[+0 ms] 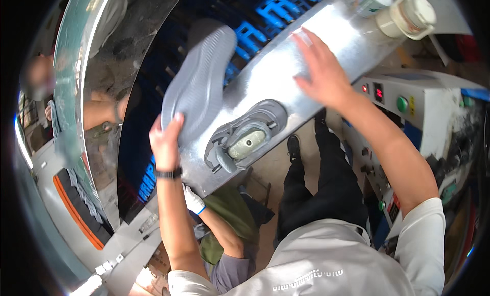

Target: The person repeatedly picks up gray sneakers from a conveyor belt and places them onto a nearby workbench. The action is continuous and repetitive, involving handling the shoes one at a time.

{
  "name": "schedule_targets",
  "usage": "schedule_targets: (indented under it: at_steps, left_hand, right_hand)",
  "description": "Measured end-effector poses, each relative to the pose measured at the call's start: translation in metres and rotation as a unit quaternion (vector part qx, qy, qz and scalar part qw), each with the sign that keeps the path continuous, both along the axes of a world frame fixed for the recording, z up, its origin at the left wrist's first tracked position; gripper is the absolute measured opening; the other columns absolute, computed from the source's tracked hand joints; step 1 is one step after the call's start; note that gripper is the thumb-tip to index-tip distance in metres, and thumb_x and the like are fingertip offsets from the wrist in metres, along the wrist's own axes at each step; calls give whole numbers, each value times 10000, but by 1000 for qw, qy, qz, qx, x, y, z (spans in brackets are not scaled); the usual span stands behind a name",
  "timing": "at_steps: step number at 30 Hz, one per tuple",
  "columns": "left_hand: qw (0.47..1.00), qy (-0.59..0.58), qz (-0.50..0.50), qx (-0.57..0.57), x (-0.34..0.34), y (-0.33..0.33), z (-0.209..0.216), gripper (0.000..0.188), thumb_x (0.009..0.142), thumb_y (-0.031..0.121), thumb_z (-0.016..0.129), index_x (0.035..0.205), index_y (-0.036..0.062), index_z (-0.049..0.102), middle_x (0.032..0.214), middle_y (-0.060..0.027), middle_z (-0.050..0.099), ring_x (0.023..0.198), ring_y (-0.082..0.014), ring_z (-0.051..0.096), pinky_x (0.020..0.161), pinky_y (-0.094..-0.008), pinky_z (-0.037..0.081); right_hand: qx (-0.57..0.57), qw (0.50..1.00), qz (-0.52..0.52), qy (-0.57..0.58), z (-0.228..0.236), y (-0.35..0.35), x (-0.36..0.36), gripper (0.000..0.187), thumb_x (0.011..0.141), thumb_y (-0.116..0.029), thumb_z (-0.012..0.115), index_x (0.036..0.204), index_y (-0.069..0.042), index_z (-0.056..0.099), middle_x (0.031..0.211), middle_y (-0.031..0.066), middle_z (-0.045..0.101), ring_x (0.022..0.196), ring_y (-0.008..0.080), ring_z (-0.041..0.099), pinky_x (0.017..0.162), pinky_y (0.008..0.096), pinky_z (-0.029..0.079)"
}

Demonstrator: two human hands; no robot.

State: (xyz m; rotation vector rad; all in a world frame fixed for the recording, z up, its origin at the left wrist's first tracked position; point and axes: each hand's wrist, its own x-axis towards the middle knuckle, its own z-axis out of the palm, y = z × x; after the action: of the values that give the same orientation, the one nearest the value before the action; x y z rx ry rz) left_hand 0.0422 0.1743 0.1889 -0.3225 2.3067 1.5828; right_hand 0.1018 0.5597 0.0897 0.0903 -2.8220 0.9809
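Note:
A grey shoe sole (201,82) with fine ridges stands tilted at the left of the metal table (255,84). My left hand (166,143) grips it by its near end, thumb on the ridged face. A grey shoe upper (273,112) lies on the table to the right of the sole, with a pale green shoe last (247,144) inside it. My right hand (324,74) hovers over the table's far right part, fingers spread, holding nothing.
A cream lidded jug (406,16) and a white cup (375,1) stand at the table's far right end. A machine with buttons (403,103) is on the right. Beyond the table are blue racks (278,10). A co-worker's gloved hand (194,200) is below the table's near left corner.

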Motion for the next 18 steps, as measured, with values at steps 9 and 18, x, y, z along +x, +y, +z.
schedule_targets:
  at_steps: [9,18]
  left_hand:
    - [931,-154,-309,115,81,70,147,923,738,562,914,1326,-85,616,1187,-90,707,1108,-178,656,997,-331,495]
    - [935,66,-347,-22,92,59,41,859,883,347,785,1558,-31,411,1578,-209,465,1484,-334,410,1244,-417,270]
  right_hand:
    - [74,967,230,85,242,-2,113,816,711,-178,754,1490,-314,554,1077,45,620,980,248,648,837,411,491]
    - [-467,756,-459,6,277,143,326,973,773,-209,823,1601,-63,335,1309,150,639,1180,244,652,1036,388,525]
